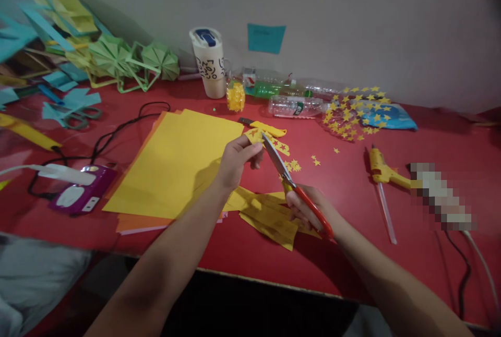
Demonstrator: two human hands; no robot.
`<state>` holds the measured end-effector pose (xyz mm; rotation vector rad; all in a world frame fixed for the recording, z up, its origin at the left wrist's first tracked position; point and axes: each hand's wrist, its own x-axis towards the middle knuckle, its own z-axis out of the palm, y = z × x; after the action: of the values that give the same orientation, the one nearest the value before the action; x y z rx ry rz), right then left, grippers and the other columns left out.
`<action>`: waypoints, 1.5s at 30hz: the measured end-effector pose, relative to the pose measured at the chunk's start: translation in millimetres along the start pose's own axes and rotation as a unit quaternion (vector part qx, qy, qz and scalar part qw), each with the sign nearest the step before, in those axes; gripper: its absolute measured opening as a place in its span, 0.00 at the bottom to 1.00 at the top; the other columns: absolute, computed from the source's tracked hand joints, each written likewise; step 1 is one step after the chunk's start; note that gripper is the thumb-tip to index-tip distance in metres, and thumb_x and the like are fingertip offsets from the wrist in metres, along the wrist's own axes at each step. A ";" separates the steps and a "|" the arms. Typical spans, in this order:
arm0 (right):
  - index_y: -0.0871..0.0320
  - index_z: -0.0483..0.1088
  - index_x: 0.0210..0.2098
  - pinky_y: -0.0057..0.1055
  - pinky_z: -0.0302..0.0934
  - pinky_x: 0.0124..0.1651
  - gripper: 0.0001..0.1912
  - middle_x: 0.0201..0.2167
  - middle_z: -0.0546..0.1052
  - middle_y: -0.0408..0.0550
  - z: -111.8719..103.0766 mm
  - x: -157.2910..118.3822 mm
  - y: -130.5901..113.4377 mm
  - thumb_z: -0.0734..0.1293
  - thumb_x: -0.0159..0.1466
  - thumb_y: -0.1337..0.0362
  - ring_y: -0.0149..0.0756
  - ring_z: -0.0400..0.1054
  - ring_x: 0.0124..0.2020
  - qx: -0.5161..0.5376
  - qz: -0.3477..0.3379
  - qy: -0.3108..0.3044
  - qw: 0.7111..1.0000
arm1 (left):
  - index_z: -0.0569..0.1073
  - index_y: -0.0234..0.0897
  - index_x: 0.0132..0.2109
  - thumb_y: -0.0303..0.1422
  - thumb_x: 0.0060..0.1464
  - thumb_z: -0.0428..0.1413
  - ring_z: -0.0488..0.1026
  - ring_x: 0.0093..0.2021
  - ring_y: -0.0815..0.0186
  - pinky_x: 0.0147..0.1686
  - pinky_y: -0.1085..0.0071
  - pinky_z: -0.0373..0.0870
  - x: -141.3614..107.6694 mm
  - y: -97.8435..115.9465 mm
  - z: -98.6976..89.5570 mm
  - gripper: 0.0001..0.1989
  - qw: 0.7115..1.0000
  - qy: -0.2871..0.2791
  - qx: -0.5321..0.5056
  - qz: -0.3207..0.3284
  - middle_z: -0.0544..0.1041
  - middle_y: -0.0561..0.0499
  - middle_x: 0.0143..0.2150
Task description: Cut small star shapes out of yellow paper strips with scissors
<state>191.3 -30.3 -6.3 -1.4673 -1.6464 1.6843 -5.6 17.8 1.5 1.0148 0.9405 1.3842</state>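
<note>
Left hand [238,158] pinching paper [256,135]; right hand [307,205] gripping scissors [288,177], handles partly hidden. Orange sheets [140,222] mostly covered, near tabletop [346,180] front edge.

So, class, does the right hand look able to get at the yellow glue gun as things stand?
Probably not right away: the right hand is holding the red-handled scissors. Otherwise, nothing seems to stand between it and the glue gun.
</note>
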 end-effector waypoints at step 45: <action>0.54 0.58 0.23 0.27 0.57 0.18 0.32 0.12 0.58 0.33 -5.5 -0.3 3.0 0.66 0.54 0.31 0.24 0.52 0.11 -0.016 -0.016 -0.022 0.999 | 0.67 0.38 0.23 0.35 0.41 0.60 0.63 0.16 0.76 0.18 0.76 0.62 2.6 2.3 -6.7 0.09 0.999 0.022 0.005 0.028 0.69 0.57 0.17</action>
<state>197.2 -28.5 -7.7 -1.4204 -1.7196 1.6916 -12.7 20.3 1.8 1.0283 0.9585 1.4558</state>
